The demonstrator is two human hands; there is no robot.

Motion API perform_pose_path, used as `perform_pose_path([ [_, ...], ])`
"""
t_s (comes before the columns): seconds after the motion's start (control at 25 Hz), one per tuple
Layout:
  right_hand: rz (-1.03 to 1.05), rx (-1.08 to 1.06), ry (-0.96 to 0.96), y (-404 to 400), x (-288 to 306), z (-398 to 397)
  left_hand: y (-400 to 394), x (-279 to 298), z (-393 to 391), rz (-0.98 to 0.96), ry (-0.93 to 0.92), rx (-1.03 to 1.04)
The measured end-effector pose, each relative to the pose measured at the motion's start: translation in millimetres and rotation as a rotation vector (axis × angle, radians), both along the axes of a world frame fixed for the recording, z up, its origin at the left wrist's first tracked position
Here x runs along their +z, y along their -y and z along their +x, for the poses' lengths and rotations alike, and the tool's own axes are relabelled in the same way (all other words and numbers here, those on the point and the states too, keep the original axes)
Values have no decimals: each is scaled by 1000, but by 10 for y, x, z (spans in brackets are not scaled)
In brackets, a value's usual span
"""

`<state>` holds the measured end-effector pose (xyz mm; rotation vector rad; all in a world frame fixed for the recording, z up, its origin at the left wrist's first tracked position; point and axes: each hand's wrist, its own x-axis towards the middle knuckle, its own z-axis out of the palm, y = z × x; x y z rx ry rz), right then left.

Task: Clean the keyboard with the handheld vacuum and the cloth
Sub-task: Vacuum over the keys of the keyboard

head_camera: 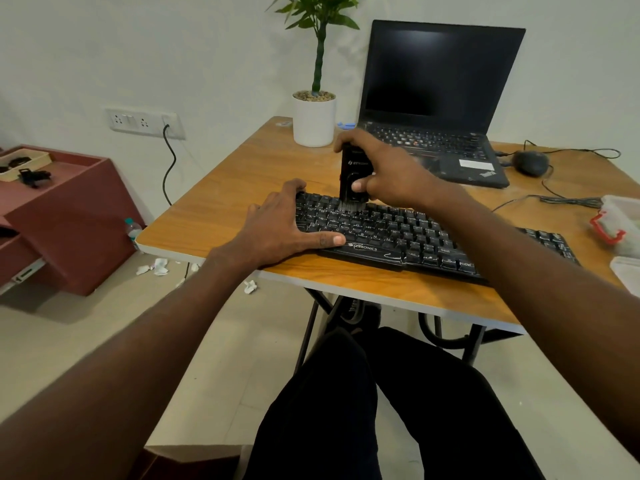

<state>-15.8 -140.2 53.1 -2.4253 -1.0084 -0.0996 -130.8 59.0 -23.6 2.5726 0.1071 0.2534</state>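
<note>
Head view of a seated person at a wooden table [242,174]. A black keyboard [415,237] lies flat near the table's front edge, running from the left-centre toward the right. The right hand [391,171] grips a black handheld vacuum [353,174], fingers wrapped over its top and the thumb pressed on its front face; the vacuum stands upright with its brush end touching the upper-left rows of keys. The left hand [280,226] lies flat with fingers spread and straight, pressing on the keyboard's left end, the thumb along the front edge beside the printed brand name. Behind the keyboard stands an open laptop [440,98] with a dark screen; to its left, a plant [317,39] grows from a white pot [313,123]. A mouse [530,163] with a trailing cable rests right of the laptop. A clear box [620,223] with a red latch sits at the table's right edge. On the wall at left is a socket panel [145,123] with a black cord hanging from it. A red cabinet [65,216] stands at far left, and scraps of white paper [156,267] lie on the floor beside the table. The cloth is not identifiable in this view.
</note>
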Motion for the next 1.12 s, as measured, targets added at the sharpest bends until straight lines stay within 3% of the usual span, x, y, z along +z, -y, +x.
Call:
perform_pose_path([
  [0.2, 53, -38, 72, -76, -11, -54, 10, -6, -7, 6, 8, 9],
  [0.4, -171, -140, 47, 122, 159, 38, -2, 1, 4, 17, 10, 18],
  [0.56, -19, -48, 18, 115, 65, -81, 4, -8, -6, 15, 18, 21],
  [0.76, -311, -175, 123, 260, 181, -62, -1, -1, -12, 33, 21, 18],
  [0.96, 40, -95, 11, 115, 15, -141, 12, 5, -7, 41, 7, 22],
  [1.12, -91, -296, -37, 326, 112, 34, 2, -12, 11, 47, 11, 18],
])
